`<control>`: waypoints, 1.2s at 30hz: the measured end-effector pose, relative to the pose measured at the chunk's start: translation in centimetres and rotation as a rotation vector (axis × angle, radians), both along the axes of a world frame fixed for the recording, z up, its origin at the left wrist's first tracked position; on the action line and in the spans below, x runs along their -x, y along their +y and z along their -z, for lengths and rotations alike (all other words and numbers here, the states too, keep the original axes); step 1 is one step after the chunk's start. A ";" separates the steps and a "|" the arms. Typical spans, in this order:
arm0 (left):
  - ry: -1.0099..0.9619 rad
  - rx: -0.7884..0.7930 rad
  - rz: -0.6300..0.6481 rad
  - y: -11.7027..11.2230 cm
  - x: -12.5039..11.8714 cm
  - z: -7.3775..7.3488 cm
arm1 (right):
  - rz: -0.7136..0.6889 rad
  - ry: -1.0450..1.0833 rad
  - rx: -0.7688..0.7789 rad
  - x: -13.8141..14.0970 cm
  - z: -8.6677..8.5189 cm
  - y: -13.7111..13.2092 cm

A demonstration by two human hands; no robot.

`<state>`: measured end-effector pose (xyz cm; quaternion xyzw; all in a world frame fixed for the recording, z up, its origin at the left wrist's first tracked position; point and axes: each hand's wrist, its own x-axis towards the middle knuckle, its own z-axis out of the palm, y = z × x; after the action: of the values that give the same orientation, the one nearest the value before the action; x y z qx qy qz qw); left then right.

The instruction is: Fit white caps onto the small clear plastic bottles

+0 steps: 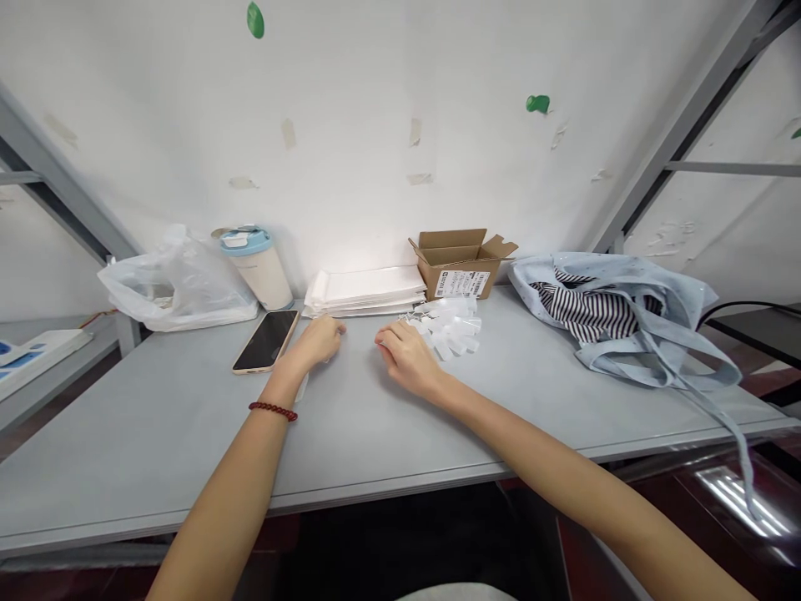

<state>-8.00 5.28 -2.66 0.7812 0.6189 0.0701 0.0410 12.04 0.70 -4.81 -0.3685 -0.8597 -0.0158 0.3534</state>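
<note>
My left hand (316,342) rests on the grey table (188,434) with its fingers curled under, just right of a phone (266,340) lying screen up. A red bead bracelet (274,410) is on that wrist. My right hand (406,357) lies a little to the right, fingers bent down onto the table, beside a pile of small clear plastic pieces (451,326). What either hand holds, if anything, is hidden. A stack of white padded envelopes (366,290) lies just beyond both hands.
An open cardboard box (461,263) stands against the wall. A blue-lidded cup (254,265) and a clear plastic bag (175,284) sit at the back left. A light blue cloth bag (626,321) with striped fabric lies at the right.
</note>
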 end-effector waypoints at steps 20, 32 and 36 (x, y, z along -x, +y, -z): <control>-0.278 0.075 -0.064 -1.2 1.8 -2.1 | 0.086 -0.163 0.445 7.0 -1.6 -2.9; -0.157 -0.057 0.067 -0.1 -1.5 1.1 | -0.029 -0.421 0.467 8.3 -1.1 -5.0; -0.106 -0.101 0.069 0.8 -1.1 1.6 | -0.025 -0.415 0.473 8.3 -1.2 -5.0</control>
<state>-6.91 6.03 -4.26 0.7984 0.5842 0.1411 0.0368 3.76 -4.32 -3.60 -0.4187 -0.8978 0.1140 0.0753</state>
